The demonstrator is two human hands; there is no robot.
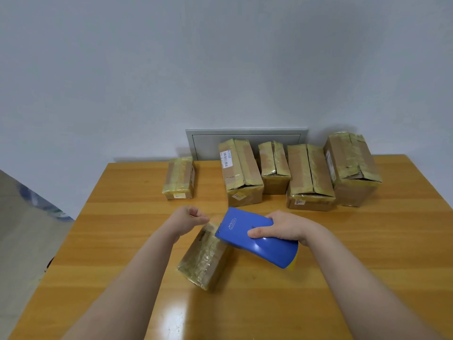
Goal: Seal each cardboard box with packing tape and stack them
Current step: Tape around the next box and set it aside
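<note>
Dispenser at the far end of the small box, mid-table

The right hand (282, 229) grips the blue tape dispenser (247, 231), its front edge at the far end of the small box (204, 258). This box lies on the table (343, 266) before a row of 5 boxes (241, 170), long axis near-left to far-right. The left hand (190, 217) is curled; any tape pinched, I cannot tell. Unheld, the box may twist and wrinkle the tape.
</note>
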